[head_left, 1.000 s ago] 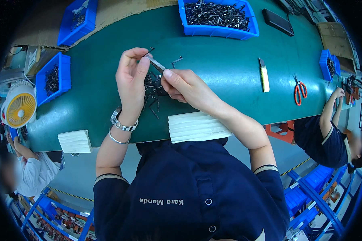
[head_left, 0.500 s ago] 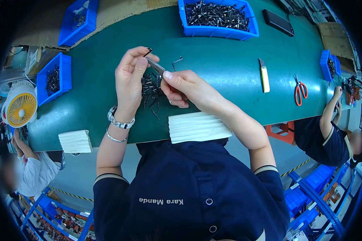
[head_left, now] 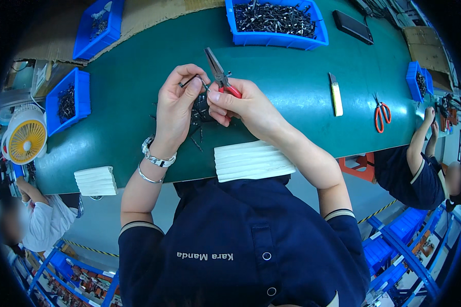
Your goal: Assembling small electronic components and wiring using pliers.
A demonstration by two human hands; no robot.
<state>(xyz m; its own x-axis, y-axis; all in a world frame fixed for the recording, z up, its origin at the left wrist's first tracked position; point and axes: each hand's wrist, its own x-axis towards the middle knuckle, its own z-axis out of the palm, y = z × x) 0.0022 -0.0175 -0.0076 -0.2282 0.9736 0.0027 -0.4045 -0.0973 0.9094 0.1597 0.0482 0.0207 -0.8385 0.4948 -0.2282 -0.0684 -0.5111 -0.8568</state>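
My left hand (head_left: 175,107) pinches a small, thin black part (head_left: 189,80) between thumb and fingers. In my right hand (head_left: 248,105) are pliers (head_left: 217,69) with red handles, their grey jaws pointing up and away from the part. The right thumb and forefinger come close to the part's near end; whether they touch it I cannot tell. Beneath the hands lies a loose pile of similar black parts (head_left: 198,115) on the green table, partly hidden by my fingers.
A blue bin (head_left: 281,40) full of black parts stands at the back. Smaller blue bins (head_left: 82,92) are on the left and far right. A yellow cutter (head_left: 336,97), red-handled scissors (head_left: 381,116), and folded white cloth (head_left: 251,162) lie around. Two people sit at either side.
The pliers have swung upward, away from the part. My left hand has moved slightly right, and the right fingers have come nearer to the part.
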